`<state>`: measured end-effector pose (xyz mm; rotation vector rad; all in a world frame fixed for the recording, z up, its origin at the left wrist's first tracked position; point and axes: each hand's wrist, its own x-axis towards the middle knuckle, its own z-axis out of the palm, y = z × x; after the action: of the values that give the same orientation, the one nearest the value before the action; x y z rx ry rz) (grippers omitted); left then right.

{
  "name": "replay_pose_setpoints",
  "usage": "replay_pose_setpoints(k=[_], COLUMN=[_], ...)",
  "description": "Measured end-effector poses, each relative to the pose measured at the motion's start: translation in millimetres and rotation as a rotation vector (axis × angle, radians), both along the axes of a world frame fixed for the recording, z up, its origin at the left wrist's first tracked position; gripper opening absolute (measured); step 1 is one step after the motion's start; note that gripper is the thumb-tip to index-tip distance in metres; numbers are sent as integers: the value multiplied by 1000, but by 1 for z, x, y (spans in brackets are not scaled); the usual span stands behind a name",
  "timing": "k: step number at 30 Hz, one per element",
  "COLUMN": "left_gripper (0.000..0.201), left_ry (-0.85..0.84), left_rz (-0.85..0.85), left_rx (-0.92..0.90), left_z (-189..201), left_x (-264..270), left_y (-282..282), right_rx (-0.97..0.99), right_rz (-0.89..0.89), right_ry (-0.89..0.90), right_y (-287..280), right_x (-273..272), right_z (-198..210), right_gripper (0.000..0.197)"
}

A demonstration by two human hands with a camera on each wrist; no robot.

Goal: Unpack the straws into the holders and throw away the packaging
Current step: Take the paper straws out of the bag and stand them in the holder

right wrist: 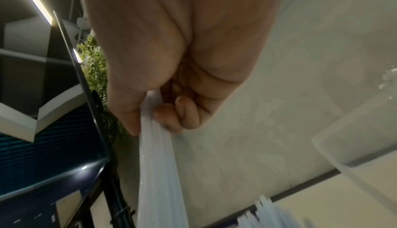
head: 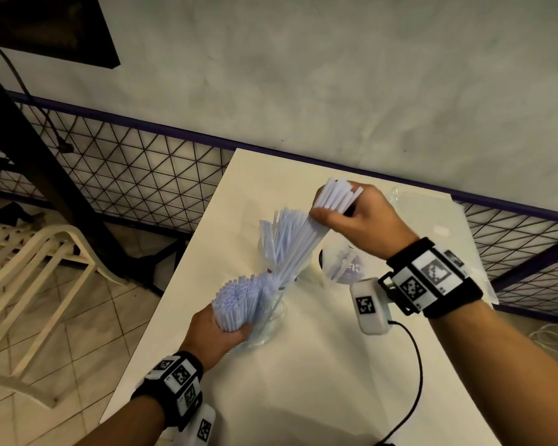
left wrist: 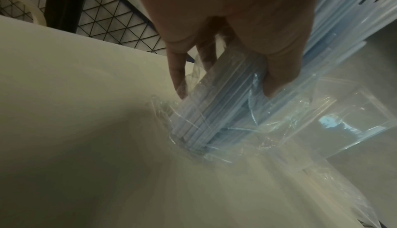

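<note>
Left hand [head: 221, 329], nearest the head camera at 7 o'clock, is curled round a thick bundle of pale blue straws [head: 242, 297] in clear packaging [left wrist: 253, 126], its foot resting on the white table [head: 319, 381]. Right hand [head: 361, 217], at 1 o'clock from the left hand, pinches a smaller sheaf of straws [head: 306, 239] between thumb and curled fingers; the sheaf slants down toward 7 o'clock into a clear holder [head: 271, 320] just beside the left hand. Second holder [head: 268, 246], behind the first, carries loose straws. Third clear container [head: 345, 268] at 3 o'clock of these, contents blurred, possibly straws. Table butts against a grey plaster wall [head: 335, 75] with a purple-edged wire mesh panel [head: 126, 162] along its base. Cream plastic chair [head: 39, 252] on tiled floor [head: 78, 333] at 9 o'clock.
</note>
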<state>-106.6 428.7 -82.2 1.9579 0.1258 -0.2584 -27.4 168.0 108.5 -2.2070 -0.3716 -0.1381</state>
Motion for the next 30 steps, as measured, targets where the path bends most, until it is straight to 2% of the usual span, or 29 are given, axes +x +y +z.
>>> replay_pose_setpoints(k=[5,8,14,17,19,22,24,28,30], left_gripper=[44,47,48,49,49,50,50,51,51], left_ry=[6,11,1,0,10,13,7,3,6], left_rz=[12,18,23,25,31,38,40,42,44], left_rx=[-9,-24,-21,-29,-32,-24,-26,-44,-53], left_z=[-2,-4,-3,-1,-2,-3,-3,-1,-2], left_x=[0,0,0,1,1,0,0,1,1], left_y=[1,0,-1,-1,-1,-1,-1,-1,-1], right_rx=[48,83,-66,-148,-185,-177,-168,-533,-610], right_rz=[-73,-148,-182,-162,-153,-180,-130,84,133], right_ry=[-6,3,-43,35,107,85,54,110,143], right_y=[-12,-17,-11,-2,3,7,11,20,21], right_x=[15,25,39,44,45,44,43,35,30], right_z=[16,16,-6,-26,-37,-41,-43,-64,-79], right_gripper=[8,9,15,24,39,73,80,75,78])
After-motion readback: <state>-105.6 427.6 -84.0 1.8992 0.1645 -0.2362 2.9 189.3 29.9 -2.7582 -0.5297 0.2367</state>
